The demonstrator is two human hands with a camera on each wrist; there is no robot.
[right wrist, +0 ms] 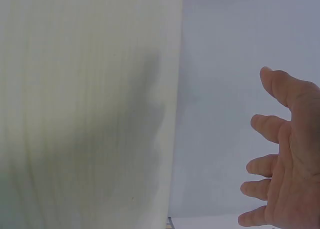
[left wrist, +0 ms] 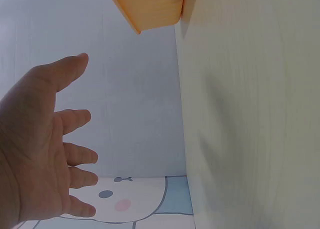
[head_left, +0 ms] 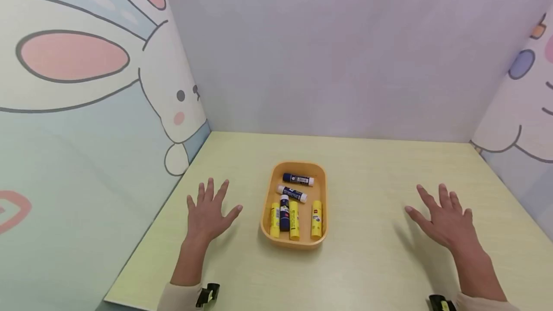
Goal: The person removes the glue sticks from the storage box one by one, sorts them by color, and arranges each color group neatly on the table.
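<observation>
My left hand [head_left: 208, 216] hovers over the table to the left of an orange tray, its fingers spread and holding nothing. Farther off on the tray's other side, my right hand [head_left: 449, 224] is also spread above the table with nothing in it. The orange tray [head_left: 266, 196] holds several glue sticks. Two dark blue glue sticks, one at the back [head_left: 298, 179] and one just nearer [head_left: 292, 194], lie crosswise. A third blue glue stick [head_left: 284, 215] lies lengthwise between two yellow glue sticks [head_left: 275, 220]. Another yellow glue stick [head_left: 317, 220] lies along the right side.
The pale wood-patterned table [head_left: 371, 186] runs back to a plain grey-lilac wall [head_left: 337, 52]. A panel with a cartoon rabbit [head_left: 173, 85] borders the left side, and another cartoon panel [head_left: 514, 104] stands on the right. Each wrist wears a dark strap mount [head_left: 207, 295].
</observation>
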